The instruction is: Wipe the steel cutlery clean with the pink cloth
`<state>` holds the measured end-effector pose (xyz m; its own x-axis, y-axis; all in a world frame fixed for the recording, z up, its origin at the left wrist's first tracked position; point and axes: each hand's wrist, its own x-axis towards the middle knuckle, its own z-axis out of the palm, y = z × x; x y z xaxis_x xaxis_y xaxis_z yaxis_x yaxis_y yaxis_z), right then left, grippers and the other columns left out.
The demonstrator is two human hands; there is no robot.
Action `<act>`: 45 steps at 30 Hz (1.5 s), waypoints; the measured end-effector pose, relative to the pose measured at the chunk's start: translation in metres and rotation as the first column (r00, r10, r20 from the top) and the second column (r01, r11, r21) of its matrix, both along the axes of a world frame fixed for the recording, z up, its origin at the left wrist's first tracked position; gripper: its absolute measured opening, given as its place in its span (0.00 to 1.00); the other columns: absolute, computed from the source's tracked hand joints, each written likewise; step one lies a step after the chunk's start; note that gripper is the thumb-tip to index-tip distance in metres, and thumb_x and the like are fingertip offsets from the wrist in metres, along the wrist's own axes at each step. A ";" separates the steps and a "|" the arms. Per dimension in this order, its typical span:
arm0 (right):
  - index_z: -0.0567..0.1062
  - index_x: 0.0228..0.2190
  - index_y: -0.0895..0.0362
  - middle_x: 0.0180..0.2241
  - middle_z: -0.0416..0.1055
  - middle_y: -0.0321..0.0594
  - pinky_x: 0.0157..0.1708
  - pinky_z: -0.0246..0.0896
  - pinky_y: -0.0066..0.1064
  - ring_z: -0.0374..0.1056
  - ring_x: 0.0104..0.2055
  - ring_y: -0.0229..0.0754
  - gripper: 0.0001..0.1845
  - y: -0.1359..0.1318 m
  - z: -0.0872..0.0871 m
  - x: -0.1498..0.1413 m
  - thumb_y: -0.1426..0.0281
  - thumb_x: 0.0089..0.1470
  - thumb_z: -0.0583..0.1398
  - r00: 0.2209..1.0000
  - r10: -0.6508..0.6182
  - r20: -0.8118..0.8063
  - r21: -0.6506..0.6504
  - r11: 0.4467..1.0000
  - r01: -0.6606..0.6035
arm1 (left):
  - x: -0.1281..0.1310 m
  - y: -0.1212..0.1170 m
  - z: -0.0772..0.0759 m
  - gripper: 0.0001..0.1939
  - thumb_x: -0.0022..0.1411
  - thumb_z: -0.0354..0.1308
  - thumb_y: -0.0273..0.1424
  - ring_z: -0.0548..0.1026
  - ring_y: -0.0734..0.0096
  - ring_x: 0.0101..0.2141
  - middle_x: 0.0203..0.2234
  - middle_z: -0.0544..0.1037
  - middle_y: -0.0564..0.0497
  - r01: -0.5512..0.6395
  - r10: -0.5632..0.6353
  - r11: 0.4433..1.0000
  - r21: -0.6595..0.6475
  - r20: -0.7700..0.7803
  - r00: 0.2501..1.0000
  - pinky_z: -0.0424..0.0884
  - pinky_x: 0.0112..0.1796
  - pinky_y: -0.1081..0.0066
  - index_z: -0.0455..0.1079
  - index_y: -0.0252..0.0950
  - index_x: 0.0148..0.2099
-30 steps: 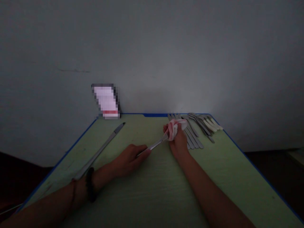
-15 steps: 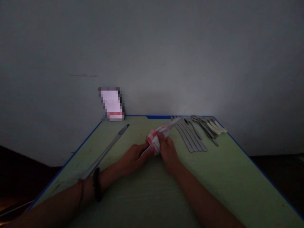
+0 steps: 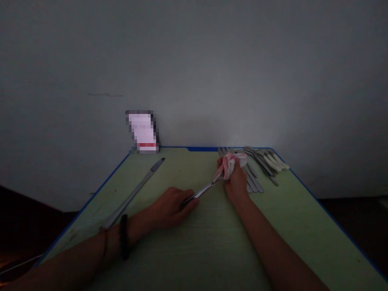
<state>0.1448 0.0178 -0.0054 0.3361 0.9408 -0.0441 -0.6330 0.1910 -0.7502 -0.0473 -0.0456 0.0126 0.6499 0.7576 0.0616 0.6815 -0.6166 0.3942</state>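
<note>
My left hand (image 3: 172, 206) is closed around the handle of a metal table knife (image 3: 203, 190) above the middle of the table. The knife points away to the right, and its far part is hidden in a pink and white cloth (image 3: 228, 166). That cloth is bunched in the closed fingers of my right hand (image 3: 238, 182), wrapped about the blade end. Behind my right hand lies a row of metal table knives (image 3: 256, 186), partly covered by the hand and cloth.
Another knife (image 3: 135, 192) lies slantwise on the left of the green table (image 3: 303, 238), beyond my left forearm. At the back right are metal spoons (image 3: 260, 161) and several white-handled pieces (image 3: 277, 161). A blurred upright screen (image 3: 142, 131) leans on the wall.
My right hand has slid the cloth along the knife, away and to the right, uncovering more of it near the handle. My left hand has kept its hold almost in place.
</note>
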 end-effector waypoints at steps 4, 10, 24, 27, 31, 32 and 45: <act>0.75 0.32 0.60 0.25 0.76 0.41 0.27 0.64 0.28 0.71 0.26 0.39 0.23 -0.018 -0.005 -0.027 0.52 0.54 0.54 0.971 0.157 0.180 -0.005 0.987 -0.159 | 0.001 0.001 -0.001 0.18 0.68 0.42 0.40 0.69 0.72 0.22 0.21 0.71 0.53 -0.062 0.062 0.998 -0.009 -0.004 0.998 0.62 0.27 0.73 0.65 0.35 0.33; 0.76 0.31 0.60 0.25 0.76 0.42 0.25 0.62 0.27 0.70 0.24 0.38 0.26 -0.029 -0.012 -0.042 0.49 0.52 0.55 0.908 0.274 0.316 -0.049 0.961 -0.273 | 0.002 0.004 -0.003 0.17 0.67 0.42 0.39 0.71 0.72 0.24 0.24 0.74 0.51 -0.097 0.099 0.995 -0.037 0.047 0.994 0.65 0.28 0.73 0.66 0.34 0.37; 0.75 0.32 0.60 0.26 0.77 0.41 0.32 0.69 0.32 0.74 0.28 0.40 0.20 -0.003 -0.008 -0.010 0.54 0.54 0.57 0.982 0.177 0.060 0.012 0.984 -0.178 | 0.001 -0.006 0.002 0.09 0.62 0.49 0.36 0.68 0.71 0.24 0.24 0.71 0.52 0.229 -0.229 0.972 0.050 -0.008 0.973 0.60 0.28 0.72 0.64 0.36 0.34; 0.75 0.32 0.60 0.23 0.75 0.41 0.26 0.66 0.31 0.72 0.24 0.40 0.23 -0.007 -0.008 -0.012 0.51 0.51 0.58 0.934 0.293 0.205 -0.022 0.955 -0.295 | 0.005 -0.008 0.001 0.08 0.57 0.54 0.36 0.67 0.72 0.24 0.24 0.71 0.53 0.220 -0.220 0.975 0.020 -0.030 0.975 0.60 0.28 0.72 0.64 0.36 0.32; 0.75 0.30 0.59 0.20 0.72 0.37 0.21 0.58 0.26 0.66 0.20 0.37 0.22 -0.010 -0.008 -0.010 0.51 0.50 0.59 0.829 0.364 0.425 -0.058 0.925 -0.376 | 0.009 -0.006 -0.001 0.07 0.59 0.53 0.34 0.66 0.74 0.22 0.22 0.70 0.55 0.040 -0.041 0.997 -0.059 -0.019 0.999 0.58 0.24 0.75 0.63 0.36 0.32; 0.75 0.28 0.59 0.20 0.72 0.36 0.20 0.56 0.25 0.64 0.20 0.35 0.21 -0.010 -0.008 -0.009 0.52 0.49 0.60 0.795 0.351 0.494 -0.061 0.927 -0.370 | 0.009 -0.005 -0.001 0.07 0.60 0.52 0.35 0.66 0.75 0.21 0.22 0.70 0.55 0.013 -0.014 0.997 -0.074 -0.008 1.000 0.57 0.24 0.75 0.63 0.36 0.33; 0.75 0.22 0.59 0.18 0.70 0.34 0.19 0.50 0.24 0.62 0.20 0.34 0.18 -0.012 -0.007 -0.011 0.56 0.48 0.62 0.671 0.311 0.673 -0.104 0.938 -0.331 | 0.011 -0.003 -0.002 0.09 0.62 0.52 0.38 0.66 0.74 0.21 0.22 0.70 0.55 -0.023 0.027 0.995 -0.097 0.038 0.999 0.59 0.24 0.75 0.62 0.37 0.34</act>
